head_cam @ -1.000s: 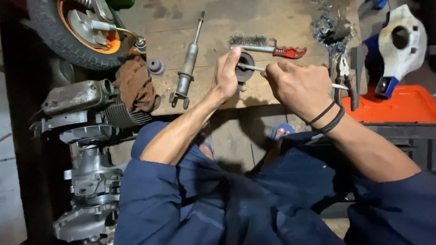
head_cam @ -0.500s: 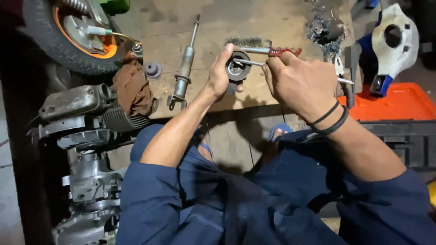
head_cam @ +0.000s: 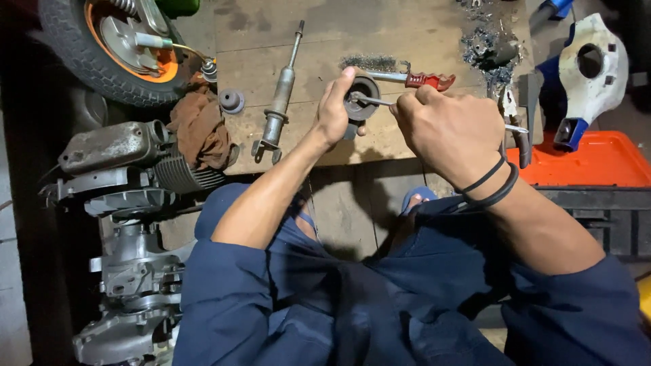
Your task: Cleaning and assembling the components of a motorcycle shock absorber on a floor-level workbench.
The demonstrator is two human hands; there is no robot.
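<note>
Left hand (head_cam: 333, 108) pinches the round dark bushing (head_cam: 361, 98) over the wooden board (head_cam: 325, 41); right hand (head_cam: 447, 125) clamps a thin metal tool (head_cam: 371, 102) poking its centre. I judge the tip could slip toward the gripping fingers if levered hard

A worn wooden board (head_cam: 420, 27) carries the lot — a grey shock absorber (head_cam: 279, 95), red-handled wire brush (head_cam: 413, 79), small rubber bush (head_cam: 231, 101) and metal shavings (head_cam: 483, 44).
</note>
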